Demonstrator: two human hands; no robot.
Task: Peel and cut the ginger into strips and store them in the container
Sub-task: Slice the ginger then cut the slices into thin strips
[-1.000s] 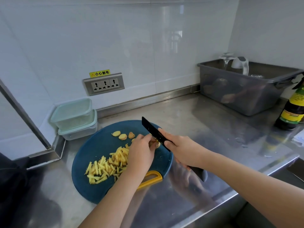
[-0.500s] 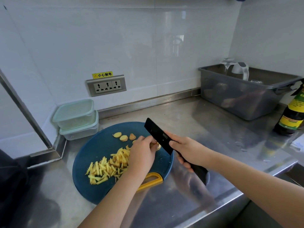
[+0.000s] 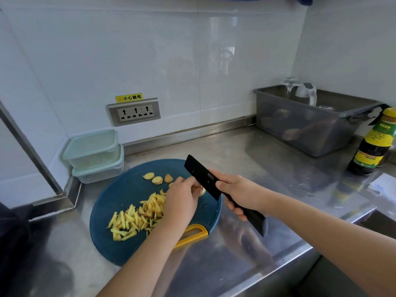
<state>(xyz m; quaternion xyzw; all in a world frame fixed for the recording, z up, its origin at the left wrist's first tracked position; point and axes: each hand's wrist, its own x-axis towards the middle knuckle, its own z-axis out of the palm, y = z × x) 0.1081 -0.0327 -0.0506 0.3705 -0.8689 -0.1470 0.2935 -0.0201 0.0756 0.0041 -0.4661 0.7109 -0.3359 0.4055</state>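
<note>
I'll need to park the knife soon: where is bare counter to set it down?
Free: the counter between board and bin, and the front strip between board and bottle. Crowded: the board, with strips, slices, left hand and knife; the back-left corner holds stacked containers; paper lies by the bottle.

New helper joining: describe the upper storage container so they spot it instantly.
Find the wall socket panel on the white tiles. Below-left of it, in the corner of the counter beside the blue cutting board, two pale green lidded containers are stacked. The upper container sits on the lid of the lower container.
</note>
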